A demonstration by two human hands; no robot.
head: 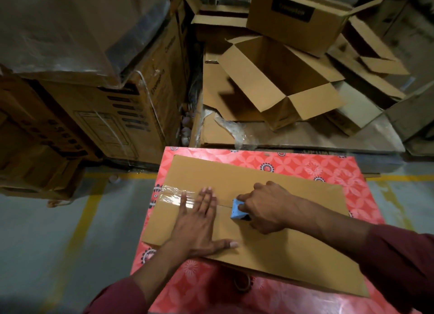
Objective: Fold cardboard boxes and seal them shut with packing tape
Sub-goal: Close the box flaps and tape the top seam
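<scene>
1. Our left hand [199, 222] presses flat on the box [246, 219] lying on the red table [328, 168]; our right hand [265, 208] grips the blue tape dispenser [236, 209].
2. We are mid-seam with the tape [173, 196]; next, we likely draw rightward.

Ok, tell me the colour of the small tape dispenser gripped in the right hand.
Light blue tape dispenser, clearest in the head view.

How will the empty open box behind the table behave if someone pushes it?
The open box looks empty and thin-walled, so it is probably light and would slide or tip easily. It already sits tilted on loose cardboard. Its raised flaps would likely bend rather than resist.
</scene>
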